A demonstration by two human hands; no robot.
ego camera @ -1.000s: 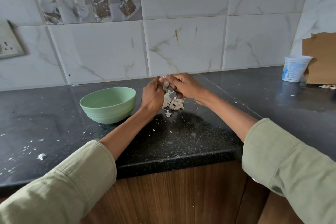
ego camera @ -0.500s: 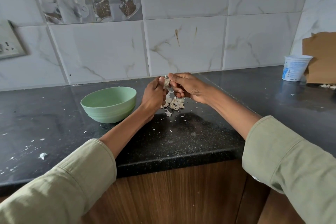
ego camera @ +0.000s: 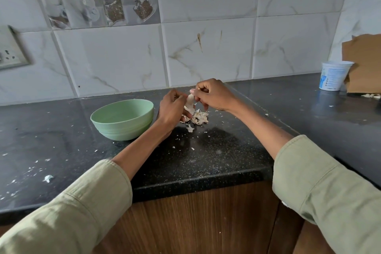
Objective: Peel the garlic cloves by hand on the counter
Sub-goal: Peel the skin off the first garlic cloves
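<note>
Garlic clove (ego camera: 190,102) pinched between left hand (ego camera: 172,107) and right hand (ego camera: 213,95), held above peel pile (ego camera: 199,118) on table (ego camera: 206,156) (scraps contained); green bowl (ego camera: 123,118) kept beside, likely for peeled cloves.

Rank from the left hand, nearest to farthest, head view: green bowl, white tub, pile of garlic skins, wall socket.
From the left hand:
1. Pile of garlic skins, just to its right, under both hands.
2. Green bowl, close on its left.
3. Wall socket, far left on the wall.
4. White tub, far right, back corner.
</note>
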